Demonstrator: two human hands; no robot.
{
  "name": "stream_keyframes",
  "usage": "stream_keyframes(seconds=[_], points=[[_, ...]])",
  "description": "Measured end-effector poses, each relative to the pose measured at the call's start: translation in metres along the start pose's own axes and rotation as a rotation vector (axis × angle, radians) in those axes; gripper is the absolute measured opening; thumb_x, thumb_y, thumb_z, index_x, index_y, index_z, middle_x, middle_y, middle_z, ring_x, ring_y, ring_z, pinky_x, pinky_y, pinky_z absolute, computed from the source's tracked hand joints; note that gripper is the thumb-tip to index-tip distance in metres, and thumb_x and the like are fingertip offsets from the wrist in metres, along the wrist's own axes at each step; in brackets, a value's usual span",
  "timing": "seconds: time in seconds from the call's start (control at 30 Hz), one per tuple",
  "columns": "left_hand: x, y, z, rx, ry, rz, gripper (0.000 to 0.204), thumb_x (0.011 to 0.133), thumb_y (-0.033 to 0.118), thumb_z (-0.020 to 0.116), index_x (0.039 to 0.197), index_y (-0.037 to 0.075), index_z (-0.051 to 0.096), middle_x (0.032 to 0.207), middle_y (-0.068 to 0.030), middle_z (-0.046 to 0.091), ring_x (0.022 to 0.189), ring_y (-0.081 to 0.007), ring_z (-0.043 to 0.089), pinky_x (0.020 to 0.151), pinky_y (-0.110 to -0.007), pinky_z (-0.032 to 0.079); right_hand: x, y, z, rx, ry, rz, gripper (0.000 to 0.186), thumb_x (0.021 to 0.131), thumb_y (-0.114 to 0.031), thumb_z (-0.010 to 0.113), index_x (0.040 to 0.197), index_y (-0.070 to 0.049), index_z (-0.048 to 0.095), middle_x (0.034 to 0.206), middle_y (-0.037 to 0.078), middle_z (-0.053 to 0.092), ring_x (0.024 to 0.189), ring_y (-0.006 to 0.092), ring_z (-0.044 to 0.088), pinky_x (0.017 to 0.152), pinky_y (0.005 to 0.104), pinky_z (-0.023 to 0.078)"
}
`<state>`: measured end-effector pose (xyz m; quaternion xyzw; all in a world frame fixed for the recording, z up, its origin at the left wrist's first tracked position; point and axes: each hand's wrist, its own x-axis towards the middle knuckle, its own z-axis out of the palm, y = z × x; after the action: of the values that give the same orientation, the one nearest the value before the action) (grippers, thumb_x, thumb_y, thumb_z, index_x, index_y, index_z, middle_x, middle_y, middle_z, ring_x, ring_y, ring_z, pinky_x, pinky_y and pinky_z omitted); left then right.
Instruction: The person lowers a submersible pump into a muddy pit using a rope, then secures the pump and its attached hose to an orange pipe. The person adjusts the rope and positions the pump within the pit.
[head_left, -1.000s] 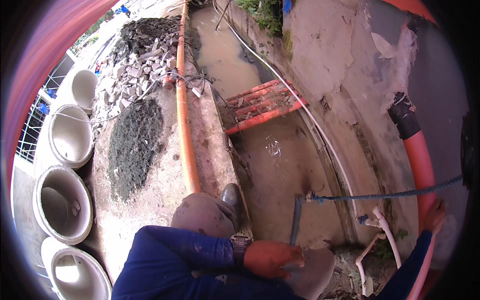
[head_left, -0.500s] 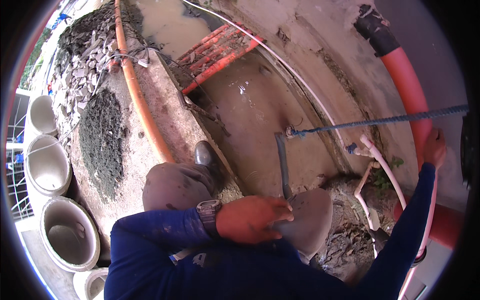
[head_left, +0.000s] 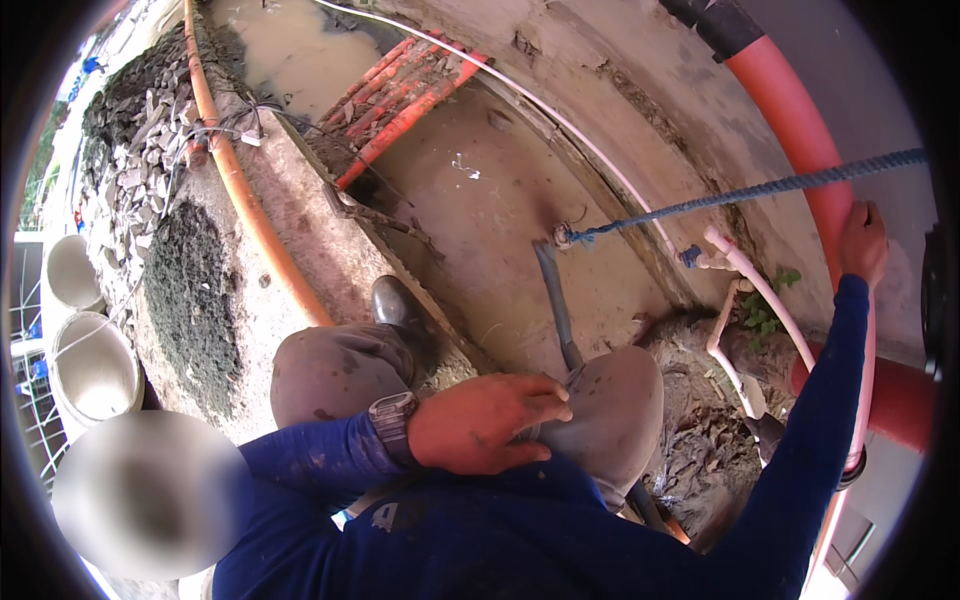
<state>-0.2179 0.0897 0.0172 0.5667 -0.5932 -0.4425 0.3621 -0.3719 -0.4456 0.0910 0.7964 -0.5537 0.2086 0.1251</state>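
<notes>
My left hand [head_left: 487,424], with a wristwatch [head_left: 393,418] on its wrist, lies by my bent right knee [head_left: 612,420]. Its fingers are loosely spread and hold nothing. Stretched out to the right, my right hand [head_left: 863,243] is closed beside a thick red pipe [head_left: 790,105] along the wall. A thinner pink pipe [head_left: 866,380] runs beneath that forearm; what the fingers grip is hidden. A blue rope [head_left: 740,194] crosses to the end of a dark grey pipe [head_left: 556,300] standing in muddy water [head_left: 490,230].
Orange-red pipes [head_left: 410,118] bridge the flooded trench. Beside my boot [head_left: 396,302] runs the concrete edge, with an orange pipe [head_left: 240,190], dark sand [head_left: 187,290] and broken stone [head_left: 140,160] further left. Concrete rings [head_left: 96,368] line the left side. Pale pipes [head_left: 765,290] stick up at right.
The view has shifted, so the trench and pipes sit further left and higher. My left hand stays by the knee, my right hand by the red pipe.
</notes>
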Motion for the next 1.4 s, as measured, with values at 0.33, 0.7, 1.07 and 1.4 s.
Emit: stream_keyframes(seconds=[0.33, 0.7, 1.07, 1.4], points=[[0.003, 0.002, -0.002, 0.002, -0.007, -0.005, 0.047, 0.085, 0.019, 0.073, 0.125, -0.001, 0.058, 0.132, -0.0208, 0.054, 0.114, -0.0393, 0.060, 0.095, -0.044, 0.052, 0.001, 0.003, 0.006, 0.004, 0.025, 0.000, 0.046, 0.094, -0.050, 0.041, 0.123, -0.024, 0.067, 0.125, 0.013, 0.066, 0.117, 0.0412, 0.058, 0.097, 0.0483, 0.047], [0.008, 0.001, -0.001, 0.002, -0.039, -0.054, 0.049, 0.083, 0.017, 0.075, 0.125, -0.001, 0.058, 0.132, -0.0218, 0.055, 0.117, -0.0406, 0.058, 0.097, -0.045, 0.050, 0.006, 0.008, 0.011, -0.041, 0.005, -0.018, 0.048, 0.092, -0.052, 0.041, 0.125, -0.026, 0.066, 0.126, 0.014, 0.065, 0.117, 0.0426, 0.058, 0.098, 0.0490, 0.047], [0.008, 0.001, 0.003, 0.021, -0.031, -0.021, 0.048, 0.085, 0.020, 0.073, 0.126, 0.000, 0.057, 0.132, -0.0198, 0.054, 0.117, -0.0390, 0.058, 0.096, -0.044, 0.050, -0.005, -0.006, -0.002, 0.035, 0.029, 0.020, 0.047, 0.092, -0.048, 0.044, 0.123, -0.022, 0.068, 0.122, 0.015, 0.067, 0.115, 0.0424, 0.060, 0.098, 0.0471, 0.048], [0.002, 0.001, 0.004, -0.014, -0.022, -0.007, 0.047, 0.087, 0.021, 0.072, 0.126, 0.001, 0.056, 0.134, -0.0201, 0.053, 0.119, -0.0394, 0.056, 0.098, -0.045, 0.048, 0.009, 0.014, 0.013, -0.025, 0.024, -0.044, 0.047, 0.095, -0.048, 0.040, 0.125, -0.023, 0.065, 0.123, 0.016, 0.066, 0.114, 0.0433, 0.059, 0.095, 0.0499, 0.048]])
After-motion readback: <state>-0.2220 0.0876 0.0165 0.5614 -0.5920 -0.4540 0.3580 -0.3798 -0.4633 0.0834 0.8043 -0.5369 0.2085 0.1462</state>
